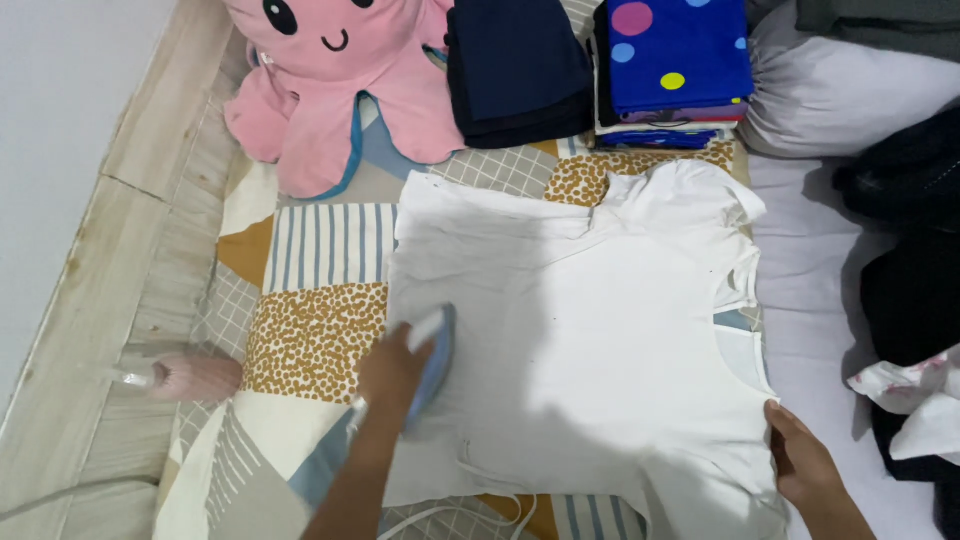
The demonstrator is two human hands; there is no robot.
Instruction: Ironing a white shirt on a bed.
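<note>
The left hand (392, 368) grips an iron (430, 362) on the white shirt (590, 340) spread on the patterned sheet (315, 335), the right hand (805, 462) pinching its hem; the shirt looks light, limp, best held by edges.

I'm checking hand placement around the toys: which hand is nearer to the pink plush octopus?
Left. The left hand, gripping the iron on the white shirt, lies below the pink plush octopus. The right hand holds the shirt's far lower corner, much farther away.
</note>
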